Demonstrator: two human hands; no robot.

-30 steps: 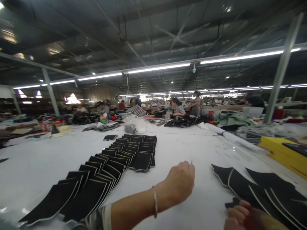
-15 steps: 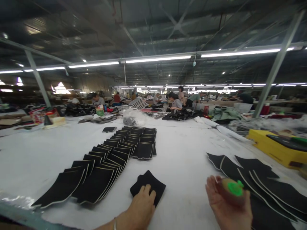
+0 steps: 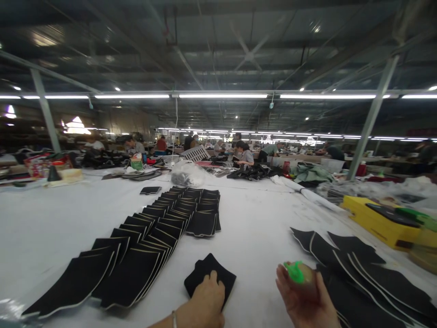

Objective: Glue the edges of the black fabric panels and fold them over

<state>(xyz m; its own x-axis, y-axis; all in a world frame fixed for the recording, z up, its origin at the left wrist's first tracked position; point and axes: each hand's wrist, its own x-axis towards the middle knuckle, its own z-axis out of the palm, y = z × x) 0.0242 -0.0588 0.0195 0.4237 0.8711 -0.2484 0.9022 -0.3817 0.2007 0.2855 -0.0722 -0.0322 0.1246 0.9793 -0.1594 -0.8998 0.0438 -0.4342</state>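
My left hand [image 3: 209,298] rests on a small stack of black pieces [image 3: 221,276] at the front middle of the white table, its fingertips pressing on the top piece. To the right, my right hand [image 3: 303,296] is palm up, with its fingers wrapped round a brownish, rounded object [image 3: 309,278] that has a bright green top. Long overlapping rows of black pieces with pale edges [image 3: 136,269] run from the front left toward the middle. More black pieces [image 3: 358,278] lie fanned out beside my right hand.
A yellow box [image 3: 378,221] with a dark item on it stands at the right. Farther back are a clear plastic bag [image 3: 187,173], a small black piece [image 3: 150,190], a white roll [image 3: 317,198] and dark cloth. Several people are at tables beyond.
My right hand has moved left with the rounded object and tilted it, so its green top now faces more to the left. My left hand stays on the small stack. The view has shifted slightly.
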